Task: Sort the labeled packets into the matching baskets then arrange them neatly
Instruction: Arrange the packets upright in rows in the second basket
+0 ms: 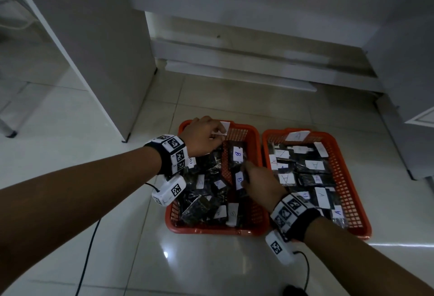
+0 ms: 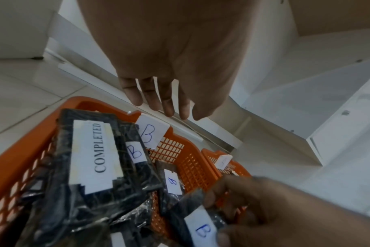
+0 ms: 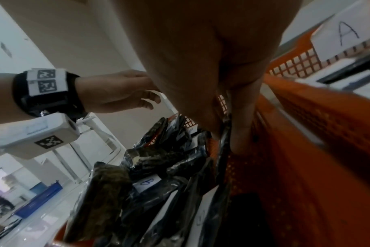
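On a glossy tiled floor [image 1: 211,260] by white cabinets: two orange baskets, side by side.
Head view: left basket [image 1: 254,223] holds B packets, right basket [image 1: 352,202] A packets. Left wrist view: left hand [image 2: 175,70] hovers, fingers straight, empty. Right wrist view: right hand [image 3: 211,66] pinches a B packet [image 1: 239,179].

Packets [image 1: 206,192] crowd both baskets [image 1: 254,138]; floor [image 1: 211,265] open.

- Two baskets sit side by side on the tiled floor [image 1: 211,260]: the B basket [image 1: 254,136] left, the A basket [image 1: 347,159] right.
- Left hand [image 1: 203,135] hovers over the B basket's far-left corner; the B tag [image 2: 151,132] lies just below its fingertips [image 2: 169,103].
- Right hand [image 1: 260,182] pinches a B packet [image 1: 239,179] against the B basket's right wall; another B packet [image 1: 237,156] lies just beyond its fingers.
- A packets [image 1: 314,165] lie to its right.
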The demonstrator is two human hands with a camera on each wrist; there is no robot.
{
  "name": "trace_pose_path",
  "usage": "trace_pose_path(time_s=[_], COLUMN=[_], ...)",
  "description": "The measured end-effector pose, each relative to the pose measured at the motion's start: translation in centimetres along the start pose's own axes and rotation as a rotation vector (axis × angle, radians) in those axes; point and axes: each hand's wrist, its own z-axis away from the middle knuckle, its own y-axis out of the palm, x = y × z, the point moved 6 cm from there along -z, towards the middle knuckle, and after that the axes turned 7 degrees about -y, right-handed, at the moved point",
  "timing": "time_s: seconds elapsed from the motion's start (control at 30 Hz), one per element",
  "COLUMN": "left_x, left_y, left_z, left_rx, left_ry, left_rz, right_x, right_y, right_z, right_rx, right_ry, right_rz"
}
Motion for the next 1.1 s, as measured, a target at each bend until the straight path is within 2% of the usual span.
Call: trace_pose_path(time_s=[0.1,0.33,0.53,0.73,0.9,0.97,1.03,1.1], left_x=[0.5,0.9,0.4,0.3,0.7,0.6,0.5,0.6], left_y=[0.0,-0.6,-1.3,-1.3,-1.5,-1.7,-1.7,-1.7], left_z=[0.0,0.2,0.1,0.5,0.5,0.5,0.5,0.5], left_rx=[0.007,-0.011,-0.04,-0.038,-0.029,-0.037,-0.043,-0.037], left_ry=[-0.022,-0.003,0.009,0.033,0.017,0.001,0.001,0.009], left_rz=[0.057,0.105,0.167,0.157,0.178,0.192,0.199,0.2], right_x=[0.0,-1.0,-0.5,0.6,1.1,0.9,0.9,0.9], right_y=[0.7,-0.1,0.0,0.7,0.5,0.8,1.5,1.7], right_z=[-0.1,0.4,0.4,0.4,0.9,0.6,0.5,0.6], right_rx=[0.021,0.039,0.05,0.086,0.125,0.13,0.214,0.237], right_ry=[0.077,0.135,0.121,0.012,-0.157,-0.188,-0.221,-0.238], right_rz=[-0.053,-0.154,-0.035,0.123,0.472,0.46,0.478,0.529])
